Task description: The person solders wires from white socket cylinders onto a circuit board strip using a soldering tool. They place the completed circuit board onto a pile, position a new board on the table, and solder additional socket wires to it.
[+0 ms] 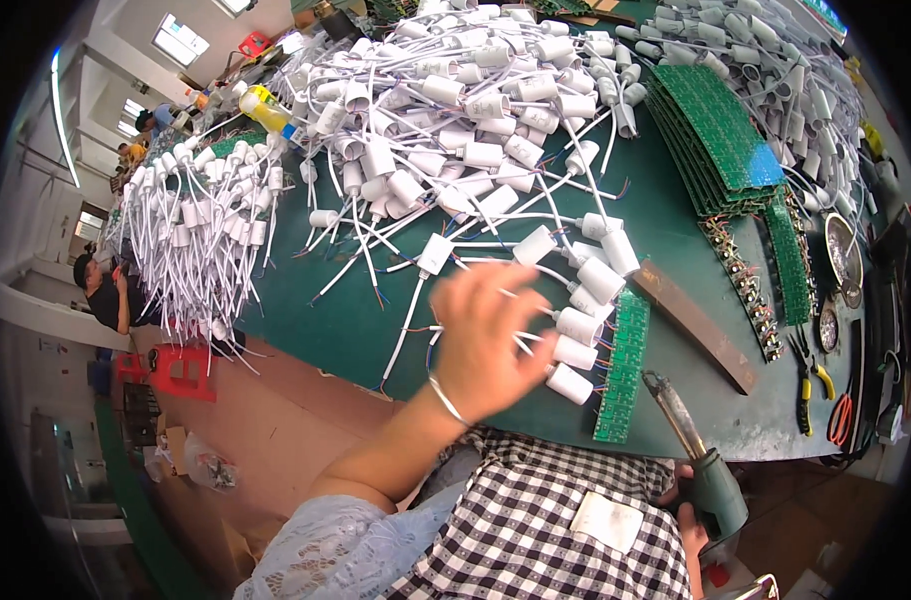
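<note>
My left hand (490,335) hovers over white cords at the near table edge. Its fingers are bent and spread, with a gap between thumb and forefinger where cords show; no firm hold is visible. Beside it, several white lamp sockets (579,325) lie in a row, their thin wires reaching a narrow green circuit board strip (622,370). Low on the right, my right hand (691,525) is wrapped around the dark green handle of a soldering iron (720,495), partly hidden behind it. The iron's metal tip points up-left, close to the board strip.
A large heap of corded white sockets (455,110) covers the far table. More sockets hang over the left edge (200,220). To the right are stacked green boards (710,130), a brown bar (695,325), pliers (807,385) and orange-handled scissors (840,418). Another person (105,295) is far left.
</note>
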Demonstrator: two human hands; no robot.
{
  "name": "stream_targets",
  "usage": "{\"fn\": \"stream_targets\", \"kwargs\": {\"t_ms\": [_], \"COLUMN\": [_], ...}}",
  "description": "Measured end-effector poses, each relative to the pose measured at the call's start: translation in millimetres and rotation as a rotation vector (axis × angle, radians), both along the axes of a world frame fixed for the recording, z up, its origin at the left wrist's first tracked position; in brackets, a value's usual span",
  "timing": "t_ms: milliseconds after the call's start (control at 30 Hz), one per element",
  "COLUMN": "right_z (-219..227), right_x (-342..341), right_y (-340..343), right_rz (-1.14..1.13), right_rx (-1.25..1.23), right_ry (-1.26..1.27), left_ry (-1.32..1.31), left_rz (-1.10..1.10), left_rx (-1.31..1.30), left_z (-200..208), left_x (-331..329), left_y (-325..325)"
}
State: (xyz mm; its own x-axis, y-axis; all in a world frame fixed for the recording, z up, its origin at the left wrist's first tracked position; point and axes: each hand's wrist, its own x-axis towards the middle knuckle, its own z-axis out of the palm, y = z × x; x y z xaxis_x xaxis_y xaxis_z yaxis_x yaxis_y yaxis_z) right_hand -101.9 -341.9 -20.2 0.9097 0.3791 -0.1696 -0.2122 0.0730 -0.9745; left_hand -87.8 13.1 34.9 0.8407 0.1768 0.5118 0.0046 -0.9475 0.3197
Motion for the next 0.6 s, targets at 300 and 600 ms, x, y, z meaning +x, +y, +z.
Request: {"fn": "stream_targets", "kwargs": {"t_ms": [300,600], "right_z": [3,8], "right_x": [5,22], "right_y": [5,14], "right_rz": [0.048,0.065], "right_rx": [-0.010,-0.091], "right_ry": [-0.047,-0.142], "left_ry": [0.222,0.682], "left_rz": [0.318,-0.449], "left_rx": [-0.415,-0.527], "left_z": [-33,21], "left_x": [-1,-48], "left_y": [123,10]}}
